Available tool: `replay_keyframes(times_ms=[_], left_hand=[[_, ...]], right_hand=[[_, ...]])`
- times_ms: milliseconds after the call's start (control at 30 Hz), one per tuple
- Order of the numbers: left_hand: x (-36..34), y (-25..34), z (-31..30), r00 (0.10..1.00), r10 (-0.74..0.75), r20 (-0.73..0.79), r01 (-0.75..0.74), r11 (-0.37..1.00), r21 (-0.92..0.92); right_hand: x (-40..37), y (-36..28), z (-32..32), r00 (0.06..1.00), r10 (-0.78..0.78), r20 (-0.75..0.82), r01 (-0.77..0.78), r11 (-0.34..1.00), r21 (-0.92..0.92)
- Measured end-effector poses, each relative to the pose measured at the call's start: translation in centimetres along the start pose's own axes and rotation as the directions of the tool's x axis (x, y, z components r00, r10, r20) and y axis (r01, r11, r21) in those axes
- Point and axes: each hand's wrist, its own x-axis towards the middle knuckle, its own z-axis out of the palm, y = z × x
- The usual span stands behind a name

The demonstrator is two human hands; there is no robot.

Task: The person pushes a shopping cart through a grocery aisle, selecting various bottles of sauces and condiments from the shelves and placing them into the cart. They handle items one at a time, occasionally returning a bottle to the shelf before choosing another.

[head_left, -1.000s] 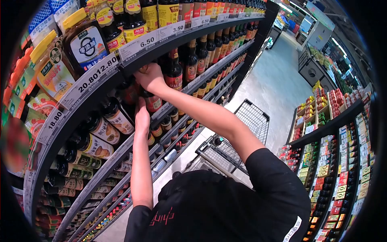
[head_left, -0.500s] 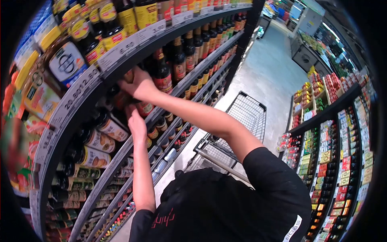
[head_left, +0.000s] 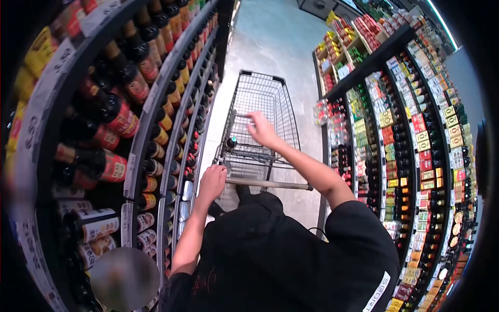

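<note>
A wire shopping cart (head_left: 283, 96) stands in front of me, its grey push handle (head_left: 270, 183) running across near my body. Around the handle's left end, the fingers of my left hand (head_left: 212, 183) are curled. My right hand (head_left: 263, 131) is over the cart basket, with fingers apart and nothing visible in it. Below and left of it, a dark bottle with a green cap (head_left: 232, 140) shows at the near left of the cart. Most of that bottle is hidden by the view from above.
Close on my left is a shelf rack (head_left: 156, 88) packed with sauce bottles (head_left: 120, 117) and jars (head_left: 96, 226). Another stocked rack (head_left: 364, 65) lines the right. Between them, the pale aisle floor (head_left: 275, 39) runs ahead of the cart.
Both hands have left the left shelf, where they were among the bottles. My left hand is now at the cart handle and my right over the basket. The view has swung right.
</note>
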Motion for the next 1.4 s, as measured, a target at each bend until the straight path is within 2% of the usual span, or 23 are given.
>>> replay_keyframes(times_ms=[33,100,133,200,233,300,333,433,500,567,600,633,667,700,800,833,900,1067,1100,1167,1233,1367,1400], left_hand=[[0.2,-1.1,1.3,0.995,0.022,0.094,-0.031,0.995,0.092],[0.9,-1.8,3.1,0.979,0.038,0.202,-0.075,0.981,0.179],[1.3,-1.7,4.0,0.964,-0.040,0.261,-0.018,0.976,0.217],[1.9,-0.7,5.3,0.916,-0.227,0.330,0.121,0.942,0.312],[2.4,-0.2,5.5,0.909,-0.241,0.340,0.129,0.938,0.321],[3.0,0.2,6.2,0.886,-0.361,0.290,0.202,0.866,0.458],[3.1,0.0,6.5,0.887,-0.356,0.294,0.182,0.855,0.486],[3.7,-0.1,7.0,0.872,-0.395,0.289,0.186,0.814,0.551],[3.6,-0.9,8.0,0.798,-0.505,0.328,0.216,0.749,0.627],[4.6,-0.5,7.6,0.847,-0.400,0.350,0.126,0.791,0.599],[5.5,0.2,7.4,0.859,-0.386,0.337,0.135,0.805,0.577],[5.0,-1.1,8.0,0.875,-0.342,0.343,0.098,0.818,0.566],[5.8,-0.7,7.8,0.835,-0.396,0.382,0.110,0.800,0.590],[5.5,-1.5,8.3,0.867,-0.352,0.353,0.101,0.818,0.567],[7.3,-1.1,8.2,0.880,-0.314,0.356,0.074,0.832,0.551],[8.0,-1.1,8.2,0.873,-0.315,0.372,0.067,0.834,0.548],[9.5,-1.1,8.4,0.881,-0.302,0.364,0.062,0.837,0.544],[12.1,-1.5,9.1,0.886,-0.276,0.372,0.024,0.829,0.559],[12.7,-1.4,9.3,0.887,-0.270,0.375,0.022,0.835,0.550],[13.8,-1.1,9.5,0.892,-0.241,0.383,0.001,0.847,0.532],[15.6,-1.3,9.8,0.877,-0.279,0.391,0.019,0.834,0.551],[19.5,-1.3,10.1,0.888,-0.244,0.389,-0.034,0.811,0.585],[20.9,-0.5,10.1,0.870,-0.304,0.388,-0.016,0.770,0.638]], right_hand=[[-1.2,3.1,-0.1,0.998,-0.005,-0.059,0.005,1.000,0.002],[-2.8,6.9,-0.7,0.954,0.297,0.045,-0.297,0.955,0.008],[-3.0,8.8,-0.5,0.949,0.311,0.047,-0.312,0.950,0.012],[-3.6,12.3,0.8,0.882,0.432,0.188,-0.422,0.902,-0.093],[-3.6,13.5,1.8,0.876,0.440,0.200,-0.432,0.898,-0.082],[-2.5,16.0,4.7,0.807,0.481,0.341,-0.446,0.877,-0.180],[-2.0,17.5,6.8,0.759,0.496,0.422,-0.452,0.868,-0.207],[-1.3,21.2,13.4,0.730,0.380,0.568,-0.275,0.924,-0.264],[-0.6,22.4,17.2,0.544,0.444,0.712,-0.341,0.892,-0.296],[-1.0,22.7,19.7,0.602,0.358,0.714,-0.273,0.932,-0.237],[-1.1,23.4,21.6,0.585,0.351,0.731,-0.304,0.931,-0.204],[-1.7,24.1,23.5,0.582,0.362,0.728,-0.322,0.925,-0.203],[-2.3,24.6,24.5,0.601,0.350,0.719,-0.343,0.925,-0.164],[-2.3,25.0,25.5,0.616,0.342,0.710,-0.363,0.923,-0.129],[0.0,24.9,25.4,0.553,0.439,0.708,-0.521,0.846,-0.118],[-0.1,25.1,26.1,0.657,0.456,0.601,-0.518,0.852,-0.079],[-0.1,26.2,26.6,0.781,0.394,0.484,-0.503,0.857,0.114],[2.5,29.6,25.1,0.784,0.452,0.426,-0.545,0.830,0.122],[3.2,29.9,24.2,0.779,0.461,0.424,-0.557,0.820,0.133],[4.5,30.7,21.8,0.852,0.420,0.314,-0.489,0.851,0.189],[7.1,31.3,17.3,0.880,0.415,0.229,-0.474,0.756,0.451],[11.1,32.4,7.9,0.879,0.465,0.104,-0.447,0.731,0.515],[11.9,32.3,5.8,0.864,0.503,0.001,-0.423,0.726,0.542]])
